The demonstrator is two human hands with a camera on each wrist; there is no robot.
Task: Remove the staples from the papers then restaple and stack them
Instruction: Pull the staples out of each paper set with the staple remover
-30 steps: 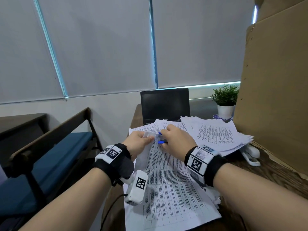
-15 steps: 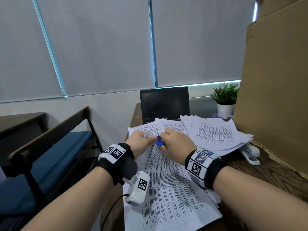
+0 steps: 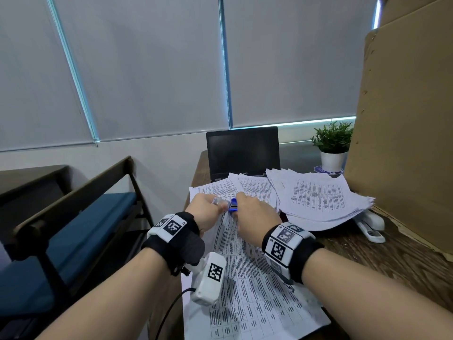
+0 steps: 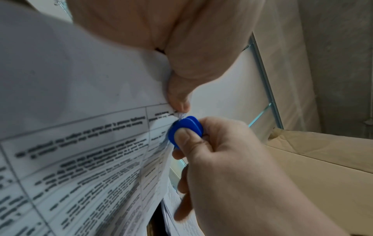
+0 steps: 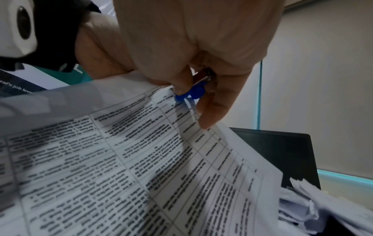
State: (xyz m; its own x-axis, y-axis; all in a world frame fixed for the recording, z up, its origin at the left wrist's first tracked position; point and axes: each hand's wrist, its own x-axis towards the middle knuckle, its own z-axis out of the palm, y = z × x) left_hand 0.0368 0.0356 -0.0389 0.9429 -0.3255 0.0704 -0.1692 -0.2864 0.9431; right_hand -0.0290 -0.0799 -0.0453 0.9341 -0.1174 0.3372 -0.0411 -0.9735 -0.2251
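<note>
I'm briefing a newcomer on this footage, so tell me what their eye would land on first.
First, the blue staple remover, pinched in the right hand at the corner of the printed papers, which the left hand grips. Next, the loose paper pile right of it, lying partly over a white stapler. Behind stand a dark laptop and a small potted plant.

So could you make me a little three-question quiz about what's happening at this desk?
1. True or false: the right hand pinches a blue staple remover.
2. What does the left hand hold? A) the stapler B) the corner of the papers C) the plant
3. Fill in: the white stapler lies partly under a ____ of papers.

Key: 1 true; 2 B; 3 pile
</note>
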